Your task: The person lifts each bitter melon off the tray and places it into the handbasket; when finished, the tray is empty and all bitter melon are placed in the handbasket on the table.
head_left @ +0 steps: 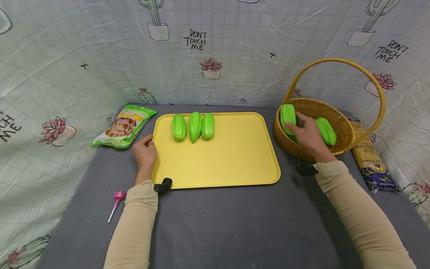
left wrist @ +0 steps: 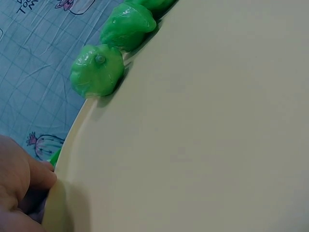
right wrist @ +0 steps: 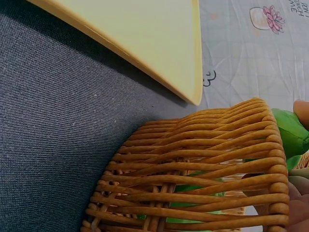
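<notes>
A yellow tray (head_left: 235,157) lies on the grey tabletop, with three shiny green ridged vegetables (head_left: 195,127) in a row near its far edge. At its left edge my left hand (head_left: 145,153) grips the rim (left wrist: 67,145) with curled fingers. My right hand (head_left: 310,136) reaches into a wicker basket (head_left: 342,130) and holds a green ridged vegetable (head_left: 288,116) at the left rim. Another green vegetable (head_left: 326,132) lies in the basket, to the right of that hand. In the right wrist view the basket wall (right wrist: 207,164) partly hides the hand and vegetables.
A green-and-white food bag (head_left: 124,127) lies beyond my left hand. A pink lollipop (head_left: 117,201) rests beside the left forearm. Right of the basket is a gold-and-blue packet (head_left: 373,160). The basket's tall handle (head_left: 379,93) arches above it. Printed cloth hangs behind.
</notes>
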Motion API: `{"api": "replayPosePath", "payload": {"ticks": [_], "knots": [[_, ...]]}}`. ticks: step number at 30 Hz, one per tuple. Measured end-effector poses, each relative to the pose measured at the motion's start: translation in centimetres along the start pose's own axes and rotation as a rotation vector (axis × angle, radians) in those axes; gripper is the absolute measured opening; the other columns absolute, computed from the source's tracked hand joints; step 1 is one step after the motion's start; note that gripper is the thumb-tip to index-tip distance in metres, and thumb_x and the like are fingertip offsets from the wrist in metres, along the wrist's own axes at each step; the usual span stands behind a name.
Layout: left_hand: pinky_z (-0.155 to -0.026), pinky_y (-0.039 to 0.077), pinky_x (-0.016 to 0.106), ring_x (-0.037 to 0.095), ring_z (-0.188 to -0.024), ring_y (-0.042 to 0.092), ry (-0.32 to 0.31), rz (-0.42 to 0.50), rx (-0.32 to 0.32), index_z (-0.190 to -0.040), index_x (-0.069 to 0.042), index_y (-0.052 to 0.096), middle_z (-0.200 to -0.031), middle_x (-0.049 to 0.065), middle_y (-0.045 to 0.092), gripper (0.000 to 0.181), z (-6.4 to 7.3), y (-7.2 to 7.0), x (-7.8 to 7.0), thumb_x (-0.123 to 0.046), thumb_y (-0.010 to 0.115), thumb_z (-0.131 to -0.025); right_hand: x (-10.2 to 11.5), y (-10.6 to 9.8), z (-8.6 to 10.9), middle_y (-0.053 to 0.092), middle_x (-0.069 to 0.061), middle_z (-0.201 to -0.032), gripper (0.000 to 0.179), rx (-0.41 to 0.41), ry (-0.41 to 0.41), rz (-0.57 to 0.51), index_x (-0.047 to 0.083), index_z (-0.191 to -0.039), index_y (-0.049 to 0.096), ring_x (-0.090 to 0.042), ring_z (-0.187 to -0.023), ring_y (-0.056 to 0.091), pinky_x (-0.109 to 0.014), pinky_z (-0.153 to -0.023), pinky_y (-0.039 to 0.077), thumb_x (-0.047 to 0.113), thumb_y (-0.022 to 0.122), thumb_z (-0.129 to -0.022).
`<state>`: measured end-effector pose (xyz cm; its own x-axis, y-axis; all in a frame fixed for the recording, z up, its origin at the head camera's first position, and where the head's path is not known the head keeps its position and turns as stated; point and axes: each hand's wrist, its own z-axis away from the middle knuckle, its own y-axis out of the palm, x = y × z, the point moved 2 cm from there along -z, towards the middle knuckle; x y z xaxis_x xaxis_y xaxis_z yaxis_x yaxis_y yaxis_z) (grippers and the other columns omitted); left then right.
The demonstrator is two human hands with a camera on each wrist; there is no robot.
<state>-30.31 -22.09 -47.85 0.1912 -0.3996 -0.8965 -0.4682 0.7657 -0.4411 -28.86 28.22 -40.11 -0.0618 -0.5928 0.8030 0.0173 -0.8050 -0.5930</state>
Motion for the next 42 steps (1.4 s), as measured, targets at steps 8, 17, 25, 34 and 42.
{"api": "replayPosePath", "payload": {"ticks": [8,17,25,34,42], "knots": [[-0.109,0.049,0.046,0.033,-0.135,0.057,0.009,-0.023,-0.01,-0.134,-0.002,0.067,-0.139,0.017,0.065,0.036,-0.12,0.02,-0.02,-0.005,0.046,-0.105,-0.32,-0.02,-0.18,0.025,-0.029,-0.165,0.086,0.049,0.04,0.036,0.002,-0.164,0.007,-0.048,-0.148,0.033,-0.063,-0.117,0.035,0.048,0.05,-0.105],[-0.109,0.05,0.047,0.034,-0.134,0.057,0.015,-0.016,-0.004,-0.134,-0.001,0.067,-0.138,0.019,0.065,0.036,-0.11,0.12,0.05,-0.004,0.046,-0.105,-0.49,0.0,-0.19,0.023,-0.027,-0.166,0.082,0.084,0.04,0.027,0.004,-0.164,0.009,-0.047,-0.151,0.03,-0.061,-0.119,0.034,0.043,0.051,-0.106],[-0.106,0.051,0.046,0.034,-0.133,0.058,0.02,0.008,0.01,-0.135,0.0,0.066,-0.138,0.02,0.065,0.036,-0.02,0.14,0.07,-0.004,0.045,-0.105,-0.5,0.02,-0.24,0.025,-0.03,-0.165,0.079,0.099,0.026,0.059,0.004,-0.164,0.011,-0.049,-0.149,0.032,-0.062,-0.117,0.036,0.042,0.05,-0.106],[-0.105,0.052,0.047,0.035,-0.13,0.06,0.022,0.004,0.003,-0.133,0.0,0.067,-0.136,0.02,0.066,0.036,-0.02,0.16,0.03,-0.003,0.045,-0.104,-0.59,-0.01,-0.12,0.014,-0.027,-0.168,0.084,0.105,0.043,0.04,0.001,-0.164,0.006,-0.049,-0.153,0.022,-0.062,-0.12,0.031,0.043,0.05,-0.106],[-0.106,0.051,0.047,0.035,-0.132,0.059,0.021,0.006,0.002,-0.134,0.001,0.066,-0.137,0.021,0.065,0.036,-0.1,0.1,0.11,-0.002,0.045,-0.105,-0.83,-0.24,-0.05,0.004,-0.025,-0.17,0.088,0.113,0.071,0.066,0.004,-0.164,0.0,-0.049,-0.156,0.013,-0.064,-0.122,0.027,0.049,0.048,-0.106]]}}
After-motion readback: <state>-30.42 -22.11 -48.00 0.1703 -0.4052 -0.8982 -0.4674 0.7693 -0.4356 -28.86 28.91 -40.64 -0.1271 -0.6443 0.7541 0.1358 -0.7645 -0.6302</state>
